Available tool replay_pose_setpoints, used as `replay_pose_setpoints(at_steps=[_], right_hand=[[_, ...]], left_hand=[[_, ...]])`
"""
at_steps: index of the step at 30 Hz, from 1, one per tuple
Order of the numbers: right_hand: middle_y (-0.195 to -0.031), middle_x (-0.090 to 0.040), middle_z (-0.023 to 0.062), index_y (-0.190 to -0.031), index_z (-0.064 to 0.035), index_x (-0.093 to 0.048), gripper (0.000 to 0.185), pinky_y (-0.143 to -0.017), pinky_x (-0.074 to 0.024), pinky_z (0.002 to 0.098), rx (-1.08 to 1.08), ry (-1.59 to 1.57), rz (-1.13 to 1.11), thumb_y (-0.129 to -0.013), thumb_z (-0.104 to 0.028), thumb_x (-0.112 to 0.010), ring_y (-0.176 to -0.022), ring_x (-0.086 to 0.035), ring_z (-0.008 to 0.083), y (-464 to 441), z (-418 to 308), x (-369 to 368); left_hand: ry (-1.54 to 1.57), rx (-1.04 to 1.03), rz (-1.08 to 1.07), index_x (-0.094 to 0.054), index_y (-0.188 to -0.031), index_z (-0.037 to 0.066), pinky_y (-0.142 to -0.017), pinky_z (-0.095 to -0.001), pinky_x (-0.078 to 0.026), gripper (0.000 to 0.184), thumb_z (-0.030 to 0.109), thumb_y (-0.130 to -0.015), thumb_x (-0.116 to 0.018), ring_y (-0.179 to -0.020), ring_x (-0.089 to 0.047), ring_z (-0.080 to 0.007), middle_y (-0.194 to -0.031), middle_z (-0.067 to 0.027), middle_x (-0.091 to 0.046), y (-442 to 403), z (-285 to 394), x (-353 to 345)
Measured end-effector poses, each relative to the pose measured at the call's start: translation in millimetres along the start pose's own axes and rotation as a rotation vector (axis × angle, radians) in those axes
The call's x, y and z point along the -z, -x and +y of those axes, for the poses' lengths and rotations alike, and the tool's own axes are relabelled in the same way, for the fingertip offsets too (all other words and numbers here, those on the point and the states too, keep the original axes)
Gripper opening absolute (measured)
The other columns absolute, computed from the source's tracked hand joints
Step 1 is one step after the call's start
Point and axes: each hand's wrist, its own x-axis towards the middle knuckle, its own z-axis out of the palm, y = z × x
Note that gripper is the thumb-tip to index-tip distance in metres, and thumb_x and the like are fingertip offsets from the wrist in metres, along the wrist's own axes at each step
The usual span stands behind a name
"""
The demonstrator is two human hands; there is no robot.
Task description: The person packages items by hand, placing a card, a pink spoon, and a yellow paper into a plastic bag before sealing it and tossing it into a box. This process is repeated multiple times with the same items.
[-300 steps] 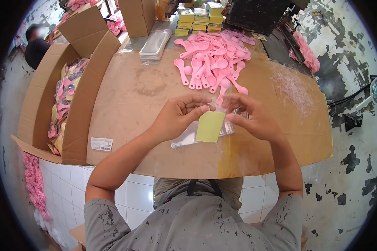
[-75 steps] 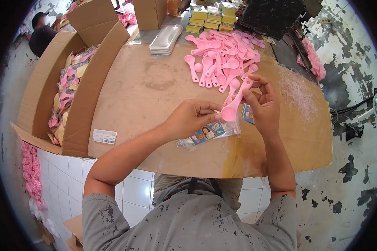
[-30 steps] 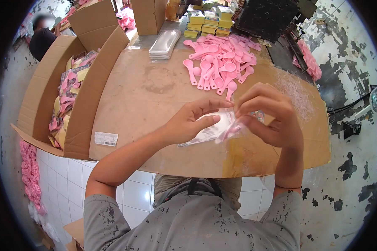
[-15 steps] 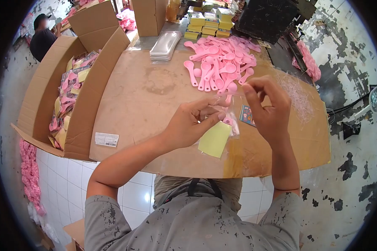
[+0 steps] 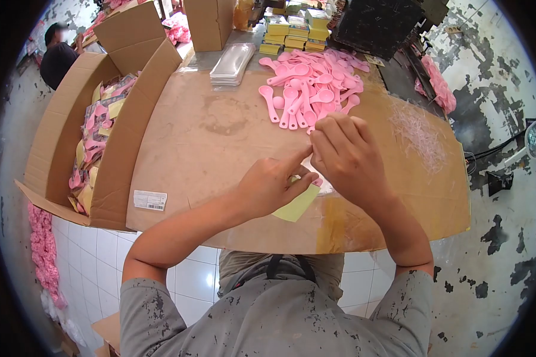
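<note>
My left hand pinches a small plastic bag holding a pale yellow-green card, near the table's front. A bit of pink shows beside the card, mostly covered by my fingers. My right hand is closed at the bag's upper end, touching the left index fingertip; what its fingers grip is hidden. Just beyond the hands lies a heap of pink measuring spoons. Clear plastic sleeves are stacked left of the heap.
An open cardboard box of packed spoons stands left on the cardboard-covered table. Card stacks and a black box are at the back. Plastic strips lie right. A person is at the far left.
My right hand has moved left and closed in against my left hand, hiding the blue card on the table. The yellow-green card has tilted and shifted slightly left.
</note>
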Motion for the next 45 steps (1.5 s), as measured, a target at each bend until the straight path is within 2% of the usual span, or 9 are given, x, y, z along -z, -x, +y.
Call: replay_pose_setpoints(at_steps=[5, 7, 9, 14, 17, 23, 29, 32, 45], right_hand=[[-0.092, -0.060, 0.0067, -0.092, -0.0041, -0.060, 0.014, -0.082, -0.0475, 0.0366, -0.237, -0.358, 0.040, -0.084, -0.013, -0.068, -0.092, -0.060, 0.0208, 7, 46, 11], [-0.087, -0.060, 0.0037, -0.099, -0.0033, -0.058, 0.011, -0.076, -0.0485, 0.0331, -0.760, -1.198, -0.125, -0.097, -0.014, -0.061, -0.081, -0.059, 0.0140, 39, 80, 25], [-0.083, -0.059, 0.0012, -0.102, -0.0031, -0.057, 0.013, -0.074, -0.0498, 0.0297, -0.779, -1.785, -0.134, -0.104, -0.016, -0.055, -0.075, -0.059, 0.0099, 92, 137, 47], [-0.110, -0.070, 0.0149, -0.128, -0.0017, -0.060, 0.029, -0.088, -0.0550, 0.0361, -1.196, -0.745, -0.045, -0.100, -0.007, -0.057, -0.103, -0.070, 0.0193, 180, 214, 43], [-0.131, -0.065, 0.0182, -0.136, -0.0033, -0.059, 0.044, -0.096, -0.0538, 0.0379, -0.853, 0.402, -0.474, -0.092, 0.001, -0.060, -0.124, -0.064, 0.0229, 284, 257, 16], [-0.125, -0.067, 0.0126, -0.133, -0.0063, -0.064, 0.043, -0.091, -0.0526, 0.0340, -0.928, -0.144, -0.075, -0.090, 0.002, -0.062, -0.114, -0.064, 0.0221, 173, 173, 26], [-0.104, -0.070, 0.0025, -0.124, -0.0035, -0.069, 0.028, -0.083, -0.0527, 0.0285, -0.711, -1.254, -0.352, -0.099, -0.018, -0.070, -0.094, -0.065, 0.0103, 78, 50, -6], [-0.108, -0.070, 0.0036, -0.121, -0.0002, -0.067, 0.023, -0.088, -0.0532, 0.0280, -0.784, -1.500, -0.305, -0.100, -0.009, -0.069, -0.100, -0.065, 0.0106, 65, 25, -29], [-0.098, -0.070, 0.0022, -0.107, 0.0018, -0.075, 0.013, -0.075, -0.0524, 0.0239, -0.876, -1.531, -0.205, -0.097, -0.006, -0.072, -0.088, -0.065, 0.0079, 64, 32, -34]], left_hand=[[0.189, 0.064, -0.026, -0.054, -0.143, 0.001, -0.069, -0.0324, -0.057, 0.049, 0.011, -0.097, -0.070, -0.071, -0.072, -0.0180, -0.090, -0.0115, -0.078, -3, -6, 1], [0.332, 0.168, -0.054, -0.054, -0.143, 0.000, -0.077, -0.0269, -0.057, 0.044, 0.011, -0.102, -0.067, -0.086, -0.073, -0.0096, -0.095, -0.0094, -0.080, -3, -8, 3], [0.475, 0.232, -0.048, -0.056, -0.141, -0.001, -0.082, -0.0260, -0.056, 0.041, 0.013, -0.104, -0.066, -0.092, -0.071, -0.0087, -0.098, -0.0098, -0.079, -5, -4, 5], [0.625, 0.332, -0.052, -0.064, -0.130, -0.003, -0.084, -0.0260, -0.056, 0.032, 0.015, -0.104, -0.067, -0.095, -0.070, -0.0096, -0.105, -0.0116, -0.077, -10, -7, 5], [0.569, 0.330, -0.062, -0.067, -0.125, -0.004, -0.085, -0.0260, -0.056, 0.028, 0.014, -0.103, -0.066, -0.097, -0.071, -0.0101, -0.106, -0.0115, -0.077, -10, -7, 6], [0.605, 0.358, -0.104, -0.068, -0.126, -0.003, -0.084, -0.0271, -0.057, 0.027, 0.013, -0.105, -0.061, -0.094, -0.071, -0.0102, -0.107, -0.0076, -0.076, -13, -21, 6], [0.594, 0.375, -0.048, -0.067, -0.130, 0.000, -0.081, -0.0277, -0.057, 0.029, 0.016, -0.108, -0.059, -0.091, -0.070, -0.0093, -0.105, -0.0065, -0.075, -15, -21, 4], [0.657, 0.361, 0.006, -0.065, -0.132, 0.001, -0.081, -0.0276, -0.057, 0.029, 0.017, -0.108, -0.058, -0.092, -0.070, -0.0090, -0.104, -0.0063, -0.075, -14, -26, 0], [0.619, 0.414, 0.053, -0.072, -0.118, -0.002, -0.078, -0.0273, -0.060, 0.024, 0.017, -0.104, -0.067, -0.092, -0.071, -0.0105, -0.102, -0.0070, -0.076, -14, -30, 1]])
